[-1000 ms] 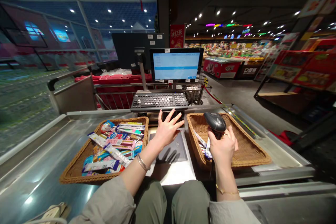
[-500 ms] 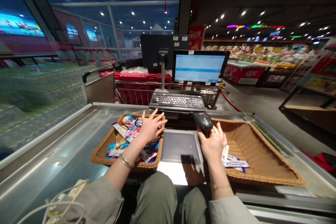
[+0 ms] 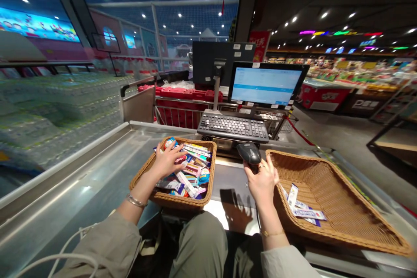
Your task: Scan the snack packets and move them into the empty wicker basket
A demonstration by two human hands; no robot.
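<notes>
My left hand (image 3: 167, 160) reaches into the left wicker basket (image 3: 145, 178), fingers spread over the colourful small packets (image 3: 192, 169) that fill it; it touches them without a clear grip on any. My right hand (image 3: 260, 178) is closed round the handle of a black barcode scanner (image 3: 249, 153), held upright above the counter between the two baskets. The right wicker basket (image 3: 342, 221) holds a few flat packets (image 3: 301, 206) near its left side.
A keyboard (image 3: 233, 127) and a lit till screen (image 3: 267, 84) stand behind the baskets. A flat grey scan plate (image 3: 233, 182) lies between the baskets. A steel counter (image 3: 87, 186) stretches left; red shopping baskets (image 3: 182, 95) stack behind. Shop aisles lie to the right.
My left hand has moved left from above the scan plate into the left basket onto the packets. My head has turned left. The right hand keeps hold of the scanner.
</notes>
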